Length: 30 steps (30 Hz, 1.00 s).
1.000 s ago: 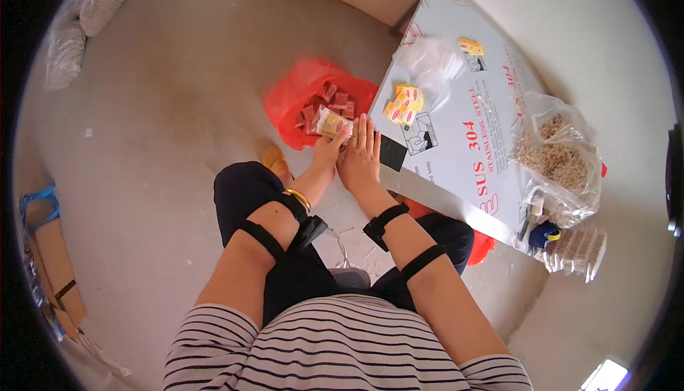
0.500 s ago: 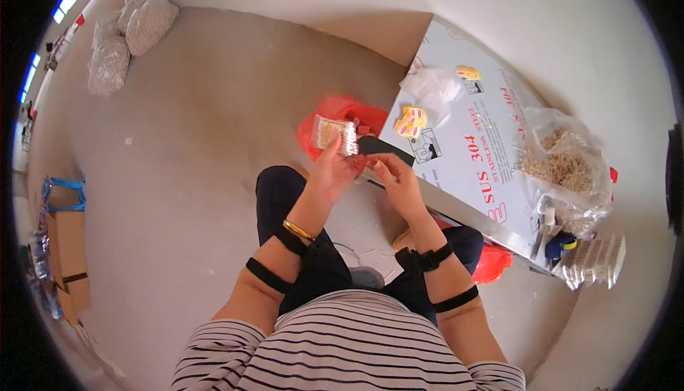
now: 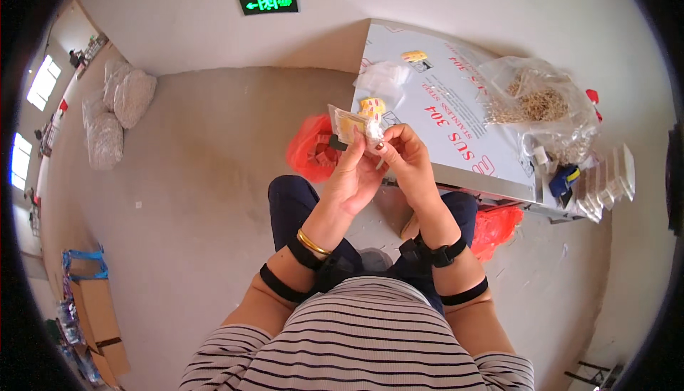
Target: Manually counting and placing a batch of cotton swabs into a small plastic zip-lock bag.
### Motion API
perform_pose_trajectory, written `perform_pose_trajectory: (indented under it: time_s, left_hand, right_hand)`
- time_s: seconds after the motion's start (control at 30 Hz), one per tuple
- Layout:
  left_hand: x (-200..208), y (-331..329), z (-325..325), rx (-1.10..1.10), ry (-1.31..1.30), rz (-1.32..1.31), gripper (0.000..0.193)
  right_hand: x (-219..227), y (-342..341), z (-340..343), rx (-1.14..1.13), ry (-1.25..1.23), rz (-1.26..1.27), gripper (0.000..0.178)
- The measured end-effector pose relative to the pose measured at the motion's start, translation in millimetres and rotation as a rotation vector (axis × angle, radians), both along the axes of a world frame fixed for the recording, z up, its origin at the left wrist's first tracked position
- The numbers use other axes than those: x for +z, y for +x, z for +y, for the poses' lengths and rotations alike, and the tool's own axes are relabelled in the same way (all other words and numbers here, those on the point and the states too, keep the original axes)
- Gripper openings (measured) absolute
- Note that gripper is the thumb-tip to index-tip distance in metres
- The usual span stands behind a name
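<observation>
My left hand [image 3: 353, 178] grips a small clear packet of what look like cotton swabs [image 3: 348, 124], with a yellowish middle and white ends in a row. It is held up in front of me, tilted. My right hand [image 3: 411, 163] meets it at the packet's right end, its thumb and forefinger pinched there on the packet's edge. Fingers hide that end in part. Just beyond the packet, yellow printed cards [image 3: 372, 107] lie on the table's near left part.
The film-covered metal table [image 3: 445, 99] bears clear bags [image 3: 385, 77], another yellow card [image 3: 414, 56], a bag of tan sticks [image 3: 539, 102], a blue tape dispenser [image 3: 564, 179] and clear plastic boxes [image 3: 605, 186]. Red bags [image 3: 308, 150] sit by it. Stuffed sacks [image 3: 132, 99] and cartons [image 3: 96, 312] stand left.
Both hands have lifted the packet and brought it a little right, over the table's near edge. My right fingers have come onto the packet's end. The view has tilted upward.
</observation>
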<state>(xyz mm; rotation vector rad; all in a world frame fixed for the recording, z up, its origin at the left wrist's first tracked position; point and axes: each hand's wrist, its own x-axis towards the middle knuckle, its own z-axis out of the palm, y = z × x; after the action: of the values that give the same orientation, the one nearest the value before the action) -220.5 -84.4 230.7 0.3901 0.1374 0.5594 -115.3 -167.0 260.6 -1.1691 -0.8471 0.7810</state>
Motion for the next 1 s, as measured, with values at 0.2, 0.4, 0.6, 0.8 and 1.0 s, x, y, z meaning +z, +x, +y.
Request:
perform_pose_trajectory:
  time_s: [0.2, 0.4, 0.6, 0.8, 1.0]
  left_hand:
    - [12, -8, -31, -0.088, 0.047, -0.080, 0.056]
    - [15, -25, -52, -0.115, 0.038, -0.160, 0.048]
    - [35, -37, -74, -0.071, 0.169, -0.117, 0.049]
    - [50, -44, -82, 0.069, 0.303, -0.056, 0.039]
    - [53, -51, -75, 0.287, 0.345, 0.026, 0.026]
  right_hand:
    - [-8, -12, -19, -0.179, 0.068, -0.086, 0.028]
    - [18, -35, -41, -0.073, 0.174, 0.004, 0.037]
    - [48, -47, -69, 0.071, 0.153, 0.076, 0.029]
    - [37, -51, -62, 0.078, 0.228, 0.118, 0.030]
    - [47, -69, -68, 0.034, 0.276, 0.026, 0.030]
